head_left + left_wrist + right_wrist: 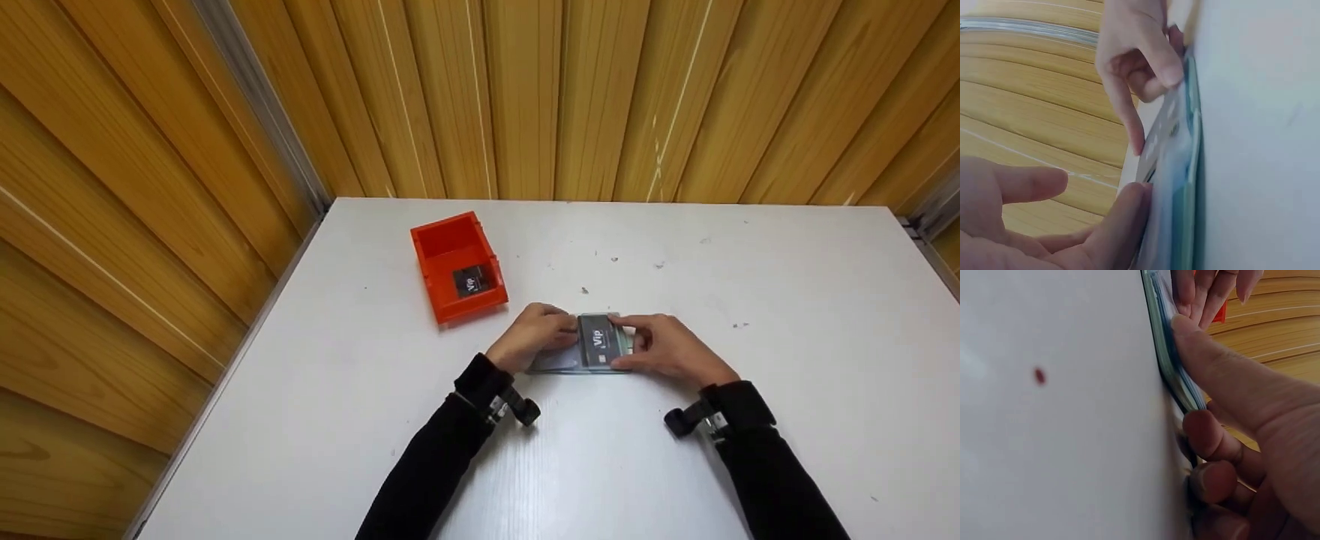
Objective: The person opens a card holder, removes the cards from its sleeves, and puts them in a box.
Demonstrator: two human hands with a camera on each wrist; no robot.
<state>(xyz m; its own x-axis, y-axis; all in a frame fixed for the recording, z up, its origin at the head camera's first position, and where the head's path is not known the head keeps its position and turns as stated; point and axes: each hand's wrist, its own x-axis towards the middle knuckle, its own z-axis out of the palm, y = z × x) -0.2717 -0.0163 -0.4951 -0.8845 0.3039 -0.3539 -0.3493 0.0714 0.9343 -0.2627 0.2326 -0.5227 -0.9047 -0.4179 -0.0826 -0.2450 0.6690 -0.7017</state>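
A card holder (556,365) with clear plastic sleeves and a teal edge lies spread on the white table. Over its right part is a dark card marked "Vip" (598,339), which also shows edge-on as a grey card (1158,132) in the left wrist view. My right hand (664,346) holds this card at its right side, thumb at the near corner and index finger at the far one. The left hand (535,335) rests on the left sleeve, its thumb against the plastic near the card. In the right wrist view, the right fingers (1216,481) bend beside the holder's end.
Behind my left hand, an orange-red bin (442,306) stands with another dark "Vip" card (471,280) inside it. Several small marks dot the white table (787,375). Wood-grain panels (525,97) rise at the back and left.
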